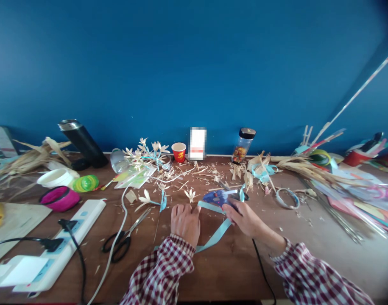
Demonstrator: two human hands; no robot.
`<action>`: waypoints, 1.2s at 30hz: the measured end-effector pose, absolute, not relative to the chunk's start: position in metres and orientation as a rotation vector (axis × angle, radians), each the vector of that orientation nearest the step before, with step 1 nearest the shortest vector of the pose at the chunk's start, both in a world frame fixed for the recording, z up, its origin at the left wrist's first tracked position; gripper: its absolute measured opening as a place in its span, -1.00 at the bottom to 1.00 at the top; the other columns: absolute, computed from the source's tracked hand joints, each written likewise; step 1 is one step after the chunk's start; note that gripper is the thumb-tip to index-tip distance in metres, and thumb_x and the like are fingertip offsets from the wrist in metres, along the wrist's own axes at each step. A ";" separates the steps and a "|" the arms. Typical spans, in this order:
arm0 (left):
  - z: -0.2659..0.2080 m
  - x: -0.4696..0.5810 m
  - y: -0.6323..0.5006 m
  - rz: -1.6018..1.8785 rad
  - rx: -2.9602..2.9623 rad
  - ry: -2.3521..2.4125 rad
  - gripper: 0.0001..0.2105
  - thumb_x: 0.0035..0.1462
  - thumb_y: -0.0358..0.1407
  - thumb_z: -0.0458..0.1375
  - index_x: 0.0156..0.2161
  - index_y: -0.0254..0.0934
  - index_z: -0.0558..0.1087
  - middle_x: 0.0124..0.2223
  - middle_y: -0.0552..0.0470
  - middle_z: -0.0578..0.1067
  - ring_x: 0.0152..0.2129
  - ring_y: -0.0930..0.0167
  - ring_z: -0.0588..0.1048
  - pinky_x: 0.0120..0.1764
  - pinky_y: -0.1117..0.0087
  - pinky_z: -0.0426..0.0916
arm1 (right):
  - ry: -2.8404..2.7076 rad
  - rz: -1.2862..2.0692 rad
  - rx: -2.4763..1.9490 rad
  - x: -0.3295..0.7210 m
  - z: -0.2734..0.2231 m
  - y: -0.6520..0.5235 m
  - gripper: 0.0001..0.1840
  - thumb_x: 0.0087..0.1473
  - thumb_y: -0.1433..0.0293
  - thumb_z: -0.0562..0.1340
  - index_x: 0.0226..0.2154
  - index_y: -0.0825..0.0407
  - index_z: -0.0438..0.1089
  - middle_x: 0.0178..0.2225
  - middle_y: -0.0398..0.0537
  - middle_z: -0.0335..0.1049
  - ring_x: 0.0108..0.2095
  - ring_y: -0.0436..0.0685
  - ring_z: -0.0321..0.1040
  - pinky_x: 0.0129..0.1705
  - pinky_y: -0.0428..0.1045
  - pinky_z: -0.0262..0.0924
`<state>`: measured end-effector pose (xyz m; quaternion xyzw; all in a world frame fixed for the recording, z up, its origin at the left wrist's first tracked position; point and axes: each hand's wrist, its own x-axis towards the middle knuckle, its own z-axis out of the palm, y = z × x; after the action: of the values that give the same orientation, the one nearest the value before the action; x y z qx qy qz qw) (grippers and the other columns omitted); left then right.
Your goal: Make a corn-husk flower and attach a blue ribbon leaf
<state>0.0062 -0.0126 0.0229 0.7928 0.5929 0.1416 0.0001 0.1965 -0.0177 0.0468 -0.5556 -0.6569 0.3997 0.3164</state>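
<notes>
My right hand (246,218) is wrapped round a blue hot glue gun (216,197), its nozzle end pointing left. A light blue ribbon (219,235) loops across the table between my hands, one stretch running under the glue gun. My left hand (185,223) rests on the tabletop with its fingers curled down, and what lies under the fingertips is hidden. Just beyond those fingers is a small cream husk flower (190,195). Left of it lies another cream flower (145,198) with a light blue wrapped stem. Black-handled scissors (121,243) lie open beside my left forearm.
A white power strip (71,241) with plugs and a white cable (113,245) occupy the left. Behind stand a bunch of finished flowers (146,152), a red paper cup (179,153) and a lidded jar (242,146). Husk scraps litter the table; a wrapped ring (287,199) and wires (343,222) lie right.
</notes>
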 end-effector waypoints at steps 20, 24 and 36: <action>0.017 0.003 -0.011 0.503 2.564 1.751 -0.72 -0.01 -0.42 0.03 -0.18 -0.16 0.45 -0.33 -0.04 0.35 -0.29 0.27 0.27 -0.05 0.16 0.05 | -1.711 1.056 -1.439 0.205 0.049 -0.028 -0.63 0.14 0.13 -0.02 -0.53 0.04 0.16 -0.68 -0.24 0.17 -0.64 -0.05 0.12 -0.54 -0.12 0.05; 0.016 0.003 -0.011 0.566 2.563 1.711 -0.72 -0.01 -0.44 0.04 -0.19 -0.16 0.46 -0.35 -0.03 0.35 -0.29 0.28 0.28 -0.03 0.14 0.06 | -1.710 1.082 -1.437 0.206 0.049 -0.030 -0.62 0.14 0.12 -0.02 -0.53 0.03 0.15 -0.68 -0.24 0.17 -0.65 -0.05 0.12 -0.55 -0.12 0.05; 0.029 0.014 -0.029 0.674 2.565 1.455 -0.78 0.13 -0.37 -0.04 -0.25 -0.19 0.47 -0.28 0.00 0.46 -0.29 0.32 0.36 -0.06 0.15 0.18 | -1.677 1.074 -1.404 0.214 0.054 -0.028 -0.61 0.14 0.12 -0.02 -0.54 0.04 0.14 -0.68 -0.24 0.15 -0.65 -0.07 0.10 -0.58 -0.13 0.02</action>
<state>0.0145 -0.0287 0.0289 0.8464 0.4803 0.2224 0.0582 0.2139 -0.0276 0.0542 -0.5407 -0.6459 0.4138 0.3454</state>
